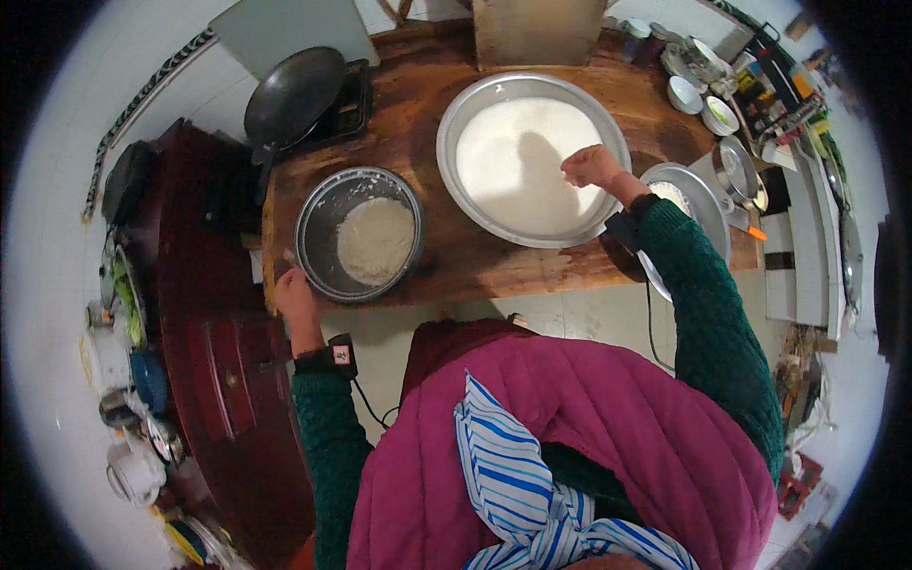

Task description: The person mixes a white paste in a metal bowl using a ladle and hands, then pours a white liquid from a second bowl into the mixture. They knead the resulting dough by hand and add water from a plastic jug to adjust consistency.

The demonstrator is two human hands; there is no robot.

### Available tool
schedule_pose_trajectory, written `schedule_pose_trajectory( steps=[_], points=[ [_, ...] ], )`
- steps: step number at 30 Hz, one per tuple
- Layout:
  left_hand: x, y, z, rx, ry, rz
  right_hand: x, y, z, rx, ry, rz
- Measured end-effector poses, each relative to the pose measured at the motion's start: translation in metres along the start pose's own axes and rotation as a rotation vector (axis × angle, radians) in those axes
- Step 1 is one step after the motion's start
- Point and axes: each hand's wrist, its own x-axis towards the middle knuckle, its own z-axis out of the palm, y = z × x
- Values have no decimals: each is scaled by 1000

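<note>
A wide metal basin point(447, 171) of white, grain-like or milky contents stands on the wooden table. Over its right part is my right hand point(595, 167), fingertips drawn together; whether anything is pinched between them is too small to tell. My left hand point(293, 291) is at the lower left of a dark metal pot point(313, 235), close to its rim, and the frame does not settle whether it grips it. Inside the pot lies a pale mound of dough or flour point(377, 242). Partly behind my right forearm, another metal bowl point(712, 214) holds something white.
A black wok point(296, 96) rests on a stove point(353, 107) at the back left. Small white bowls point(685, 95) and jars stand at the back right. A knife with an orange handle point(757, 233) lies near the right edge. A dark red cabinet point(214, 342) adjoins on the left.
</note>
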Motion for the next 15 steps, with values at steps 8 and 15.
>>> schedule_pose_trajectory(
  steps=[8, 15],
  points=[
    [64, 3, 15, 79, -216, -1, 2, 8, 13, -13, 54, 407],
    [79, 26, 26, 85, -591, 5, 25, 19, 81, -286, 1, 247]
  ],
)
